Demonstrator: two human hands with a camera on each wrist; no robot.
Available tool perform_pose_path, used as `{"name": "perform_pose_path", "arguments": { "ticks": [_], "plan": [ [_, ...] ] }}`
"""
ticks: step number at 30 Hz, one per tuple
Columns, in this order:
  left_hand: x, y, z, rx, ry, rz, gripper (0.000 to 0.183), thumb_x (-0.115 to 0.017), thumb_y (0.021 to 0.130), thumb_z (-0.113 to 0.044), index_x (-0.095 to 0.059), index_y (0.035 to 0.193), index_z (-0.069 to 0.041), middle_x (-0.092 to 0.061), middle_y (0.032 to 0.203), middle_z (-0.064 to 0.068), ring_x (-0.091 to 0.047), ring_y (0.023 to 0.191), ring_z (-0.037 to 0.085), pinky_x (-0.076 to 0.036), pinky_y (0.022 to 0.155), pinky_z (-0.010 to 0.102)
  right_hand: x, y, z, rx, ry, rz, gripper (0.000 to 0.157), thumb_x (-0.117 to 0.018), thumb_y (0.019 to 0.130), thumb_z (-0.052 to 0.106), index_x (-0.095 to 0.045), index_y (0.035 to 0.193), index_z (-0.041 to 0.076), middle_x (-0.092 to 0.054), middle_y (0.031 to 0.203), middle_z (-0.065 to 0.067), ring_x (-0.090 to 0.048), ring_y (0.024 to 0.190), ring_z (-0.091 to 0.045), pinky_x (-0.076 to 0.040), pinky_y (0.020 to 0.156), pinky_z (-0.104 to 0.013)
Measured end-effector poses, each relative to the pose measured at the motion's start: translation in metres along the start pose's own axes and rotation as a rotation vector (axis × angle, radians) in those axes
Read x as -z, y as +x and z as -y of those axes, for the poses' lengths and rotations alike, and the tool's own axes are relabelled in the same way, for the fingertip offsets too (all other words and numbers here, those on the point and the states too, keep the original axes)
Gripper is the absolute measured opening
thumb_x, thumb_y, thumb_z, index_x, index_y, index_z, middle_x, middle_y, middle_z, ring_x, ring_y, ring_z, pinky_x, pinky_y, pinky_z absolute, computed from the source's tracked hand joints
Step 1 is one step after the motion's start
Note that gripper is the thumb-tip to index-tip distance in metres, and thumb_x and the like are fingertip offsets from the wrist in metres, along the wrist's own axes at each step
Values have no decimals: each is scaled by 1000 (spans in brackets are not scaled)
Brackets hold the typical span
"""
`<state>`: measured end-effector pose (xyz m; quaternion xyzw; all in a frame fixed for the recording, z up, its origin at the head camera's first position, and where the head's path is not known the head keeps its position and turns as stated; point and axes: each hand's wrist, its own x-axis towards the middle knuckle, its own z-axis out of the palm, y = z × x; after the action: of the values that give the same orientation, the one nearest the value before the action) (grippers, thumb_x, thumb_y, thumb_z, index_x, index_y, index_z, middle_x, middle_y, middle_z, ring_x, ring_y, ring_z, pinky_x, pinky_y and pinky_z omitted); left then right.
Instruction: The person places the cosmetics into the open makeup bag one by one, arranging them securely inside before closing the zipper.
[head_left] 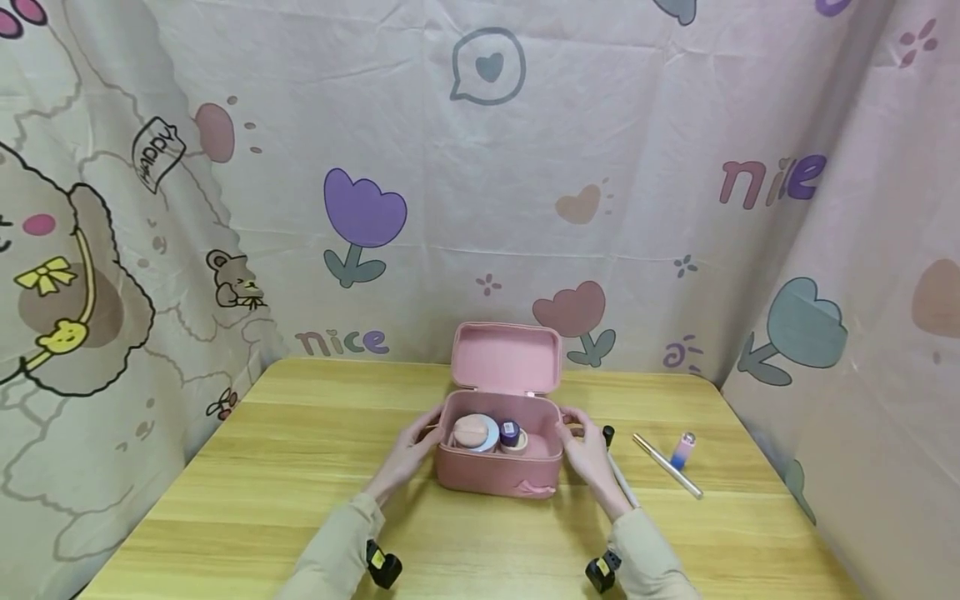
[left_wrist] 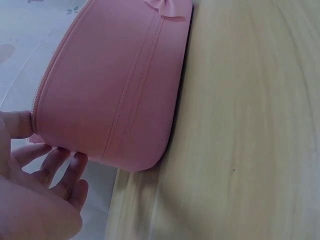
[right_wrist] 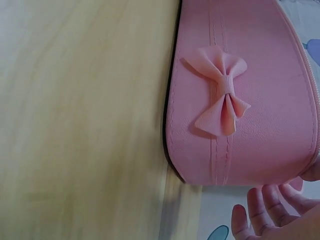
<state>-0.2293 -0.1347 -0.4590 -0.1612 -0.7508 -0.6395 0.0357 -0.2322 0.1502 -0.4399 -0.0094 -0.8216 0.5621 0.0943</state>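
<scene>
A pink cosmetic case (head_left: 480, 475) stands on the table with its lid (head_left: 507, 358) raised at the back. Inside lie a pale pink powder puff (head_left: 470, 432) on a light blue round item and a small dark purple-topped container (head_left: 510, 432). My left hand (head_left: 405, 454) grips the case's left side, its thumb at the zipped rim and fingertips against the outer wall in the left wrist view. On the opposite side, my right hand (head_left: 588, 458) holds the case the same way. A pink bow (right_wrist: 222, 92) decorates the front, seen in the right wrist view.
Right of the case, a gold stick (head_left: 667, 465) lies beside a pink-and-blue tube (head_left: 682, 450). A slim item with a black end (head_left: 608, 434) is partly behind my right wrist. A patterned curtain (head_left: 450, 208) surrounds the wooden table (head_left: 300, 475).
</scene>
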Motion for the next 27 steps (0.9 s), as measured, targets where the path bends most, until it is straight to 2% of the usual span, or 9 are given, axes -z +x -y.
{"name": "perform_pose_path", "arguments": {
  "ticks": [3, 6, 10, 12, 14, 16, 21, 23, 27],
  "plan": [
    [-3, -2, -2, 28, 8, -27, 46, -48, 91, -11, -37, 135, -4, -46, 131, 22, -49, 112, 35, -43, 87, 14, 0, 4, 0, 8, 2, 12, 35, -53, 87, 13, -51, 121, 4, -55, 111, -15, -56, 99, -28, -51, 74, -25],
    [-5, -5, -3, 48, 24, -53, 47, -51, 90, -16, -39, 134, -7, -47, 130, 21, -51, 110, 34, -46, 88, 21, 2, 8, 0, 21, 9, 30, 34, -54, 87, 12, -52, 120, 3, -55, 109, -16, -57, 101, -29, -52, 78, -28],
    [-8, -8, -3, 59, 42, -75, 50, -53, 88, -23, -39, 134, -9, -45, 132, 19, -50, 112, 34, -47, 91, 31, 3, 13, -1, 35, 24, 51, 32, -54, 87, 10, -54, 118, 3, -56, 107, -17, -57, 99, -29, -51, 79, -27],
    [-10, -10, -4, 68, 51, -85, 51, -55, 87, -26, -41, 134, -12, -46, 132, 16, -50, 112, 33, -47, 90, 33, 4, 15, -1, 35, 27, 56, 31, -54, 87, 10, -55, 117, 3, -56, 107, -17, -57, 99, -29, -51, 79, -27],
    [-12, -11, -4, 64, 61, -98, 51, -56, 86, -27, -42, 133, -13, -46, 132, 14, -50, 112, 32, -46, 91, 34, 3, 17, -1, 30, 35, 62, 32, -53, 87, 10, -54, 118, 3, -56, 108, -17, -57, 100, -29, -51, 80, -29],
    [-14, -14, -12, 57, 63, -105, 51, -57, 86, -22, -42, 133, -10, -47, 131, 16, -50, 112, 34, -44, 93, 38, 3, 19, -1, 21, 40, 64, 32, -53, 87, 10, -54, 118, 3, -56, 109, -17, -57, 100, -28, -51, 80, -29],
    [-20, -19, -17, 46, 67, -136, 50, -57, 86, -16, -41, 132, -6, -48, 130, 18, -50, 111, 32, -41, 95, 42, 2, 24, 0, 2, 41, 76, 34, -52, 88, 11, -52, 121, 3, -55, 112, -18, -56, 100, -27, -50, 81, -29],
    [-22, -19, -11, 46, 74, -156, 50, -58, 86, -19, -42, 132, -8, -49, 129, 16, -51, 110, 30, -40, 96, 43, 2, 26, 0, -14, 50, 84, 35, -51, 88, 11, -51, 122, 3, -55, 114, -18, -55, 101, -28, -50, 83, -32],
    [-27, -23, -12, 34, 92, -185, 52, -58, 86, -22, -41, 132, -8, -48, 129, 16, -53, 108, 30, -36, 99, 50, 1, 30, -2, -36, 77, 88, 35, -51, 89, 12, -51, 122, 3, -54, 115, -18, -55, 101, -27, -50, 83, -32]
  ]
}}
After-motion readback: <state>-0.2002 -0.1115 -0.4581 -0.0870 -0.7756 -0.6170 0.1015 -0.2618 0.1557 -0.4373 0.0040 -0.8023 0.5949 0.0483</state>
